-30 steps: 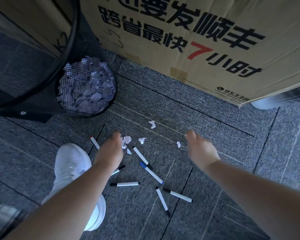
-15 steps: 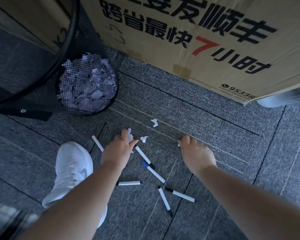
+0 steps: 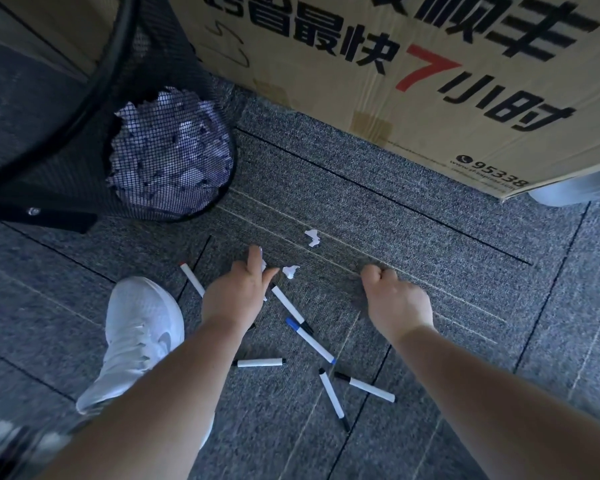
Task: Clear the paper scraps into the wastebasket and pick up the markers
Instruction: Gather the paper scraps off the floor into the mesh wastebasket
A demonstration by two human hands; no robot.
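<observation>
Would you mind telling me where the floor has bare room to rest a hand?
Bare carpet lies between the right hand and the cardboard box. It is crowded around the left hand, with markers and paper scraps.

You have six markers (image 3: 310, 339) at lower centre, three loose paper scraps (image 3: 312, 237) above them, and one wastebasket (image 3: 146, 81) at upper left.

grey carpet (image 3: 413, 237), markers (image 3: 310, 336), paper scraps (image 3: 312, 237), wastebasket (image 3: 174, 109)
</observation>
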